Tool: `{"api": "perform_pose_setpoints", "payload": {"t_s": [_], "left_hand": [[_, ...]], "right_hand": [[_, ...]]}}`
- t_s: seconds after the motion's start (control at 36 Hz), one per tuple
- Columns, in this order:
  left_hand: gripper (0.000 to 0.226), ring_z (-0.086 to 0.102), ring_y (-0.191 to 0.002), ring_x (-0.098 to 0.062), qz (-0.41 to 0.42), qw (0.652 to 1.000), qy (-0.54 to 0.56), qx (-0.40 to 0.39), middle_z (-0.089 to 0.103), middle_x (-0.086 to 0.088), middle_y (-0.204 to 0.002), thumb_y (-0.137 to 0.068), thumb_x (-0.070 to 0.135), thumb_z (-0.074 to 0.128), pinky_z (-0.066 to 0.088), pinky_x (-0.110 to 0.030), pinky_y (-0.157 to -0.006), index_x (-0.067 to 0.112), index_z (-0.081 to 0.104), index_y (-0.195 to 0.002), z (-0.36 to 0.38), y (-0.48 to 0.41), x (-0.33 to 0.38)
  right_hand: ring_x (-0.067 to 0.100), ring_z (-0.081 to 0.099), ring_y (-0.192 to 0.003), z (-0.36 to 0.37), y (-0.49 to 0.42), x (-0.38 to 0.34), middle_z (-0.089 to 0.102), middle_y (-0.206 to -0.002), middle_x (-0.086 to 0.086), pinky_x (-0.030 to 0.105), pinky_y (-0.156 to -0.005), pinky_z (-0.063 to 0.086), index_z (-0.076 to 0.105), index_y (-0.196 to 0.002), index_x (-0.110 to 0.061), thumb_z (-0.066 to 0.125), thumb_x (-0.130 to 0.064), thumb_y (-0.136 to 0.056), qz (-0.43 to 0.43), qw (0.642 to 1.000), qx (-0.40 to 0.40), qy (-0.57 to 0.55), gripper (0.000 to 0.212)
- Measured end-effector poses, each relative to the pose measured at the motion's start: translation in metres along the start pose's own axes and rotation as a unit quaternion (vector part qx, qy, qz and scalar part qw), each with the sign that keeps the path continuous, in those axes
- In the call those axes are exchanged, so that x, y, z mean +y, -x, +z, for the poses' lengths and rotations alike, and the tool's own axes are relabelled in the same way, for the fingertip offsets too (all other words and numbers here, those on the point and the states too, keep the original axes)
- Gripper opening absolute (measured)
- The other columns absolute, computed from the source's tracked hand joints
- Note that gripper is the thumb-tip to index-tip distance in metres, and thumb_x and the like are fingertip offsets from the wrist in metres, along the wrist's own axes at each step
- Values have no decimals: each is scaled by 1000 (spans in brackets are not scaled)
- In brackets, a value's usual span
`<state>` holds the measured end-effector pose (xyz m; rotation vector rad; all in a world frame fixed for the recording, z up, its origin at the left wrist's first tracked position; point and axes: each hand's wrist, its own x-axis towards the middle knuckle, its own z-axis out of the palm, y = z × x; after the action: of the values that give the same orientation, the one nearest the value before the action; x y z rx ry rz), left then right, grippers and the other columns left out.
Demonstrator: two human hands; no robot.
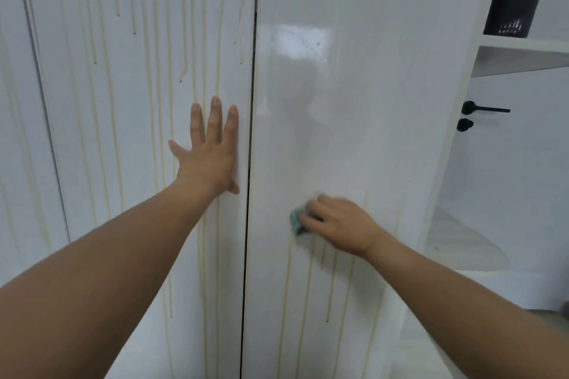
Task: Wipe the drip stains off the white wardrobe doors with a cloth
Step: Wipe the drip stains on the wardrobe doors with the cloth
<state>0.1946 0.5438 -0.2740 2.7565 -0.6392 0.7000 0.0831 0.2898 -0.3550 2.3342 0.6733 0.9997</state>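
Two glossy white wardrobe doors fill the view. The left door [129, 101] carries many yellowish drip stains [184, 49] running top to bottom. The right door [354, 71] looks clean in its upper half, while yellowish streaks [288, 286] remain below hand height. My left hand [209, 148] presses flat on the left door beside the centre gap, fingers straight and spread. My right hand [335, 224] grips a small blue-grey cloth [297, 220] against the right door, blurred with motion. Most of the cloth is hidden under my fingers.
A dark vertical gap [251, 163] separates the two doors. To the right stand white open shelves [520, 55] with a dark basket [514, 0] on top. Behind them is a white room door with a black handle [483, 109].
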Motion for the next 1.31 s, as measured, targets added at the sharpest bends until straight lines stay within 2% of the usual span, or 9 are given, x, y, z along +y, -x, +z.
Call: {"api": "perform_pose_setpoints", "payload": {"t_s": [0.14, 0.28, 0.33, 0.53, 0.72, 0.81, 0.92, 1.11, 1.31], "left_hand": [[157, -31, -152, -35, 25, 999, -5, 40, -40, -3, -162, -66, 48, 94, 15, -82, -111, 28, -36, -152, 10, 11, -8], [172, -6, -158, -38, 59, 993, -41, 95, -7, -14, -172, -37, 54, 100, 23, -89, -99, 18, -10, -164, 69, 54, -39], [173, -9, -158, -38, 48, 996, -63, 48, -11, -14, -172, -34, 57, 99, 23, -89, -99, 15, -6, -165, 87, 69, -42], [172, -29, -150, -46, 5, 999, -31, 8, -38, -18, -162, -49, 59, 96, 23, -84, -106, 15, -31, -155, 114, 70, -26], [175, -43, -143, -39, -7, 1000, 4, 22, -50, -7, -155, -46, 46, 101, 25, -84, -106, 24, -37, -153, 122, 64, -29], [174, -25, -151, -42, -2, 999, 14, 36, -37, -9, -164, -39, 42, 103, 27, -85, -103, 22, -19, -160, 124, 66, -32], [169, -16, -154, -45, -15, 999, 6, 32, -19, -16, -169, -40, 41, 103, 28, -84, -104, 20, -12, -162, 125, 66, -30], [170, -31, -149, -44, -26, 999, -21, 5, -51, -11, -153, -53, 45, 100, 28, -78, -109, 19, -35, -154, 130, 75, -24], [166, -11, -155, -48, 13, 998, 18, 63, -15, -23, -169, -43, 45, 102, 30, -80, -107, 21, -10, -163, 156, 88, -32]], "right_hand": [[33, 50, -90, -60, -12, 59, 57, -102, 15, 36, -50, 50, 68, -112, -8, 54, -14, -86, 210, 967, 142, 39, 31], [33, 52, -102, -80, -4, 95, 59, -115, 14, 46, -82, 49, 69, -122, -14, 46, -23, -102, 288, 943, 150, 80, 32], [35, 53, -96, -72, 3, 87, 62, -114, 14, 44, -69, 52, 69, -122, -11, 54, -10, -95, 319, 931, 161, 72, 31], [34, 55, -90, 8, 63, 24, 65, -111, 18, 41, -70, 54, 73, -114, -3, 74, 5, -85, 226, 958, 169, 47, 30], [33, 59, -86, 23, 83, 17, 69, -105, 17, 38, -65, 55, 76, -108, -6, 39, -6, -106, 126, 982, 138, 16, 37], [33, 55, -91, 2, 61, 48, 68, -106, 16, 35, -65, 53, 72, -112, -11, 67, 1, -88, 231, 945, 233, -1, 28], [31, 50, -89, -15, 44, 78, 66, -103, 14, 29, -56, 43, 77, -108, -12, 67, 2, -83, 298, 914, 275, 19, 30], [32, 53, -88, 35, 106, 32, 67, -106, 16, 39, -65, 53, 74, -111, -4, 64, -2, -91, 142, 975, 170, 6, 23], [32, 58, -83, 38, 122, 19, 66, -101, 13, 36, -56, 51, 76, -107, -10, 70, -5, -87, 137, 982, 120, -48, 21]]}}
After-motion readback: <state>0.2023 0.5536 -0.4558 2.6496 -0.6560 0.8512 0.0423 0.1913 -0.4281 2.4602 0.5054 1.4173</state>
